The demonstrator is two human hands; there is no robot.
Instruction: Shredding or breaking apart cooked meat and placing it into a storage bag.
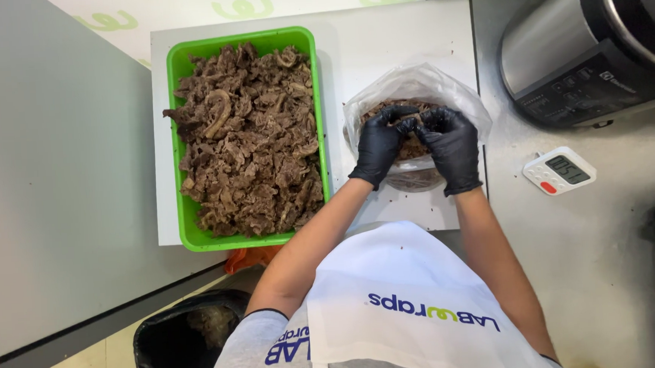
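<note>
Hands [415, 138] in black gloves pinch meat together inside the clear bag [420, 89]; I'd keep portions centred, green tray [179, 139] left.

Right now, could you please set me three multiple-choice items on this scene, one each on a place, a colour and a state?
1. Where does the green tray of cooked meat lie relative to the clear plastic bag?
A. to its left in the picture
B. to its right in the picture
C. on top of it

2. What colour are the gloves on the left hand and right hand?
A. blue
B. white
C. black

3. What state is the bag in?
A. tied shut and lying flat
B. open at the top, with both hands at its mouth
C. folded and empty

Answers:
1 A, the tray fills the left part of the white board and the bag stands on the right part.
2 C, both gloves are plainly black.
3 B, brown meat shows inside the open mouth under the fingers.
</note>
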